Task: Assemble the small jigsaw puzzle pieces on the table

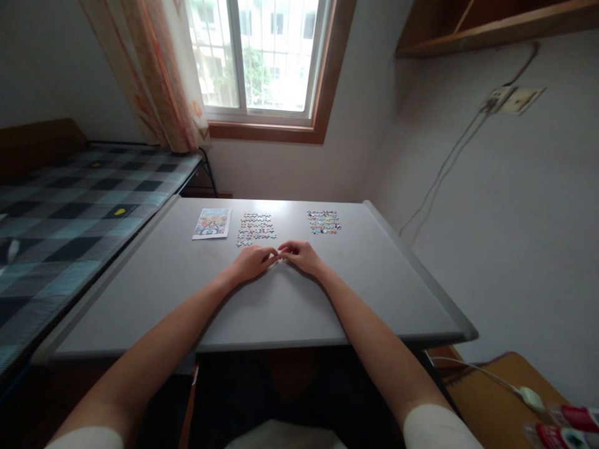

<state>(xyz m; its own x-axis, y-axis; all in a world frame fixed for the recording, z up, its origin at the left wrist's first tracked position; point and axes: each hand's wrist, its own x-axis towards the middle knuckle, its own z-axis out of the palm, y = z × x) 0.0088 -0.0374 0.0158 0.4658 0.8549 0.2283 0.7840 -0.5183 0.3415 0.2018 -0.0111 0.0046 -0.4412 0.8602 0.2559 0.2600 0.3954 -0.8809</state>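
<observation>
My left hand [255, 261] and my right hand [301, 255] meet over the middle of the table, fingertips pinched together. Between them is a tiny bit of a jigsaw piece [280, 254], mostly hidden by the fingers. Just beyond my left hand, rows of loose jigsaw pieces [256, 229] lie spread on the tabletop. A second block of jigsaw pieces [324, 222] lies farther to the right, beyond my right hand. Left of the first rows rests a printed picture sheet [212, 224] with a colourful cartoon-like design.
The grey-white table [281, 312] has raised side edges. A bed with a checked cover [140, 181] stands at the left, under a curtain [154, 75]. Cables hang from a wall socket [515, 100] at the right, above a brown stool or low surface [505, 386].
</observation>
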